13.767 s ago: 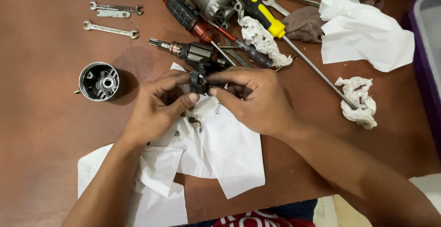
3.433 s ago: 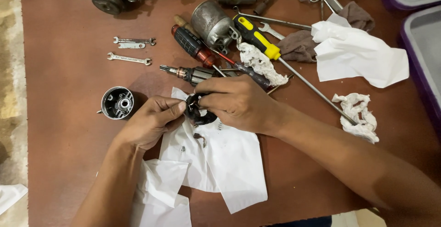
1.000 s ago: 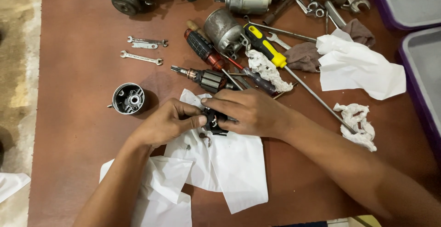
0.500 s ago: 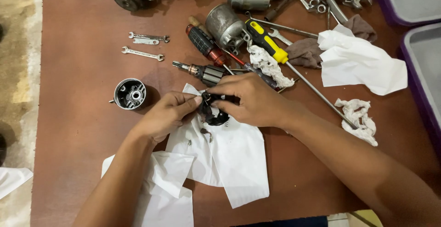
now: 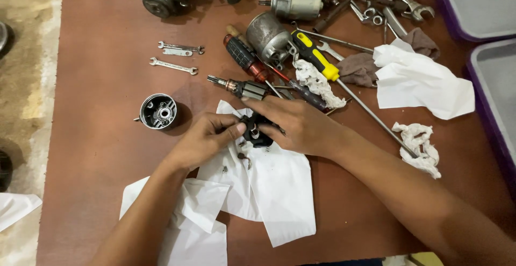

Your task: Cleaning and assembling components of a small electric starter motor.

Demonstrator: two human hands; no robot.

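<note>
Black motor part (image 5: 257, 132) sits between your two hands, just above the white paper sheet (image 5: 279, 190) at table centre. Order by size: brown table (image 5: 97, 72), matte, worn. Two grey trays with purple rims (image 5: 478, 8) at the right edge. White paper sheets under and below your hands, creased, flat; another white sheet (image 5: 424, 83) upper right, crumpled. Grey cylindrical motor housings (image 5: 269, 37) at top, dull metal. Yellow-and-black screwdriver (image 5: 317, 59) with a long steel shaft, beside a red-handled screwdriver (image 5: 244, 59). Armature (image 5: 242, 88) with copper end lies just above your hands. Round metal end cap (image 5: 158, 111), open side up, left of your left hand. Two small spanners (image 5: 174, 56) upper left. No readable packages or signs to place.

Grip: your left hand (image 5: 201, 139) pinches the black part's left side, thumb and fingers closed on it. Your right hand (image 5: 301, 129) clamps it from the right, fingers curled over the top. Small metal bits (image 5: 244, 158) lie on the paper just below.
</note>
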